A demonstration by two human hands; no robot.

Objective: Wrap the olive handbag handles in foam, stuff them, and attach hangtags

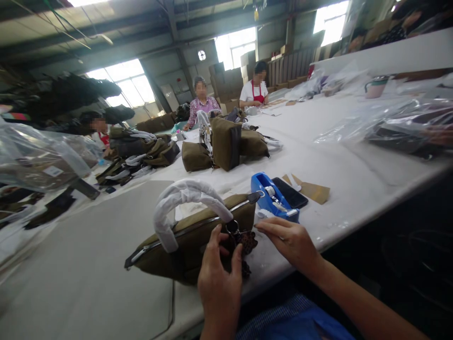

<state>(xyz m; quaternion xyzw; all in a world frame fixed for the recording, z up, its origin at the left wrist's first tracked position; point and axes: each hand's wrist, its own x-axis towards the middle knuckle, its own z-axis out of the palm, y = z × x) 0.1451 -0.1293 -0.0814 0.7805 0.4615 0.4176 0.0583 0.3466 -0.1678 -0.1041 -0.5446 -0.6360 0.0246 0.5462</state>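
Observation:
An olive-green handbag (pixel 198 224) with a zipped top stands in front of me, leaning a little. White wrapping covers its raised handle (pixel 191 189). From a metal ring (pixel 232 227) near the handle's right base hangs a brown, dark-spotted charm (pixel 247 242). My left hand (pixel 221 283) is at the bag's front beside the charm, thumb and forefinger apart, with no object visible between them. My right hand (pixel 292 241) is just right of the charm, fingertips pinched together; whatever they hold is too small to make out.
A blue tape dispenser (pixel 272 196), a black phone (pixel 290 192) and a tan card (pixel 314 191) lie behind my right hand. More olive bags (pixel 226 144) stand farther back. Clear plastic wrap (pixel 396 123) covers items at right. Co-workers sit across the white table (pixel 300 137).

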